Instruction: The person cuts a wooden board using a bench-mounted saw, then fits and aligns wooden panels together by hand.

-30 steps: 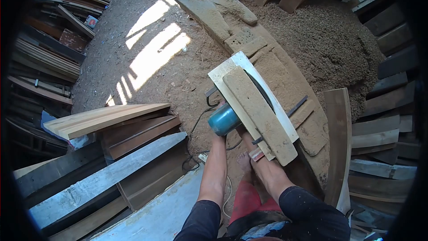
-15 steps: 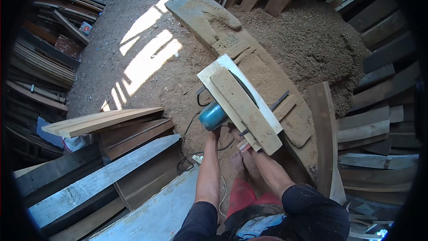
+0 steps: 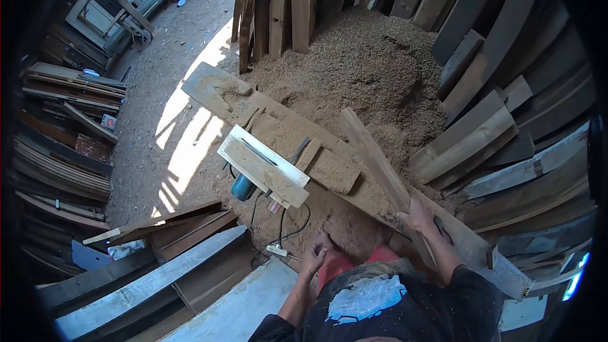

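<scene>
My right hand [image 3: 418, 216] is closed on a long wooden plank [image 3: 375, 159], which leans across the right part of the sawdust-covered workbench [image 3: 339, 136]. My left hand [image 3: 313, 258] hangs near my left thigh, away from the tool, its fingers slightly curled and holding nothing visible. A teal power tool [image 3: 242, 187], mounted under a white and tan board [image 3: 263, 168], rests at the bench's near edge with a slot in the board. A dark bar [image 3: 299, 151] lies beside it.
A large sawdust pile [image 3: 380, 63] lies behind the bench. Many boards [image 3: 468, 133] lean at the right. A black cord with a white socket [image 3: 277, 250] lies on the ground near my feet. Stacked planks [image 3: 152, 278] stand at the lower left.
Both hands have left the teal tool, which now rests at the bench. My right hand has moved right and taken hold of the plank. The view has swung right.
</scene>
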`<state>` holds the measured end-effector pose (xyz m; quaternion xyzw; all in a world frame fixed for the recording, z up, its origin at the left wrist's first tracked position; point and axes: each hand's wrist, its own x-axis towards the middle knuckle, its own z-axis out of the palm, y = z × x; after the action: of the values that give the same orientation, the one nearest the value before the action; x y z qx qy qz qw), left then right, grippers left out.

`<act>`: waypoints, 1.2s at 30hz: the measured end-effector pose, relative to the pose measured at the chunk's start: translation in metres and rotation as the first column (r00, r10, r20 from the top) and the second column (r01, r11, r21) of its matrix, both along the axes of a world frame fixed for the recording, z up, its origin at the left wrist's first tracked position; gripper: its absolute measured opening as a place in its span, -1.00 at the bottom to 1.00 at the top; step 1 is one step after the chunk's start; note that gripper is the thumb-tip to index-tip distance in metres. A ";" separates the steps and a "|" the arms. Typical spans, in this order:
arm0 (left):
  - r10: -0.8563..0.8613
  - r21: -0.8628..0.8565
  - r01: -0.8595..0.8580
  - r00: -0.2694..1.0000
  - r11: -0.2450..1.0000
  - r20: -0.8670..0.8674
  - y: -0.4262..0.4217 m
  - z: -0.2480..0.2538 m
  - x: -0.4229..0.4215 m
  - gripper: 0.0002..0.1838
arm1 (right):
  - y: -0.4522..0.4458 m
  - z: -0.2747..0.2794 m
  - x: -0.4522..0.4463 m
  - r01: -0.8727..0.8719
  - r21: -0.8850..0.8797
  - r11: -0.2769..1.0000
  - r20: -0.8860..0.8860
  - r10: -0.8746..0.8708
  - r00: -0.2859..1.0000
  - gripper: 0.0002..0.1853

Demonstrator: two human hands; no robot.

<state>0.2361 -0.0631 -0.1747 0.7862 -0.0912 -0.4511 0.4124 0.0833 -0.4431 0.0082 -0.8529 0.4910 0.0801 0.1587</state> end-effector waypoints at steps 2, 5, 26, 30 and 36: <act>-0.273 -0.053 0.325 0.862 0.944 0.428 -0.058 0.051 -0.012 -0.40 | -0.009 -0.013 -0.018 0.009 0.160 0.987 0.035 -0.015 0.999 -0.39; -0.335 -0.026 0.557 0.536 0.830 0.775 -0.174 0.170 -0.025 -0.13 | -0.022 0.005 -0.017 -0.049 0.244 0.969 0.147 0.013 0.989 -0.45; -0.178 -0.591 0.523 0.821 0.614 0.542 -0.353 0.442 0.010 -0.41 | -0.059 0.227 -0.084 -0.442 0.593 0.674 0.473 0.153 0.868 -0.57; -0.012 -0.820 0.351 0.921 0.452 0.388 -0.330 0.452 0.052 -0.41 | -0.028 0.167 0.005 -0.665 0.172 0.727 0.903 0.154 0.402 -0.51; 0.191 -0.813 0.364 0.851 0.455 0.489 -0.287 0.454 0.139 -0.15 | 0.002 0.163 0.124 -0.724 0.331 0.604 0.928 -0.068 0.367 -0.80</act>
<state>0.3748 -0.3496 0.2792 0.5385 -0.4603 -0.1299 0.6938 0.2072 -0.4407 0.1717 -0.7149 0.0557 -0.1572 0.6791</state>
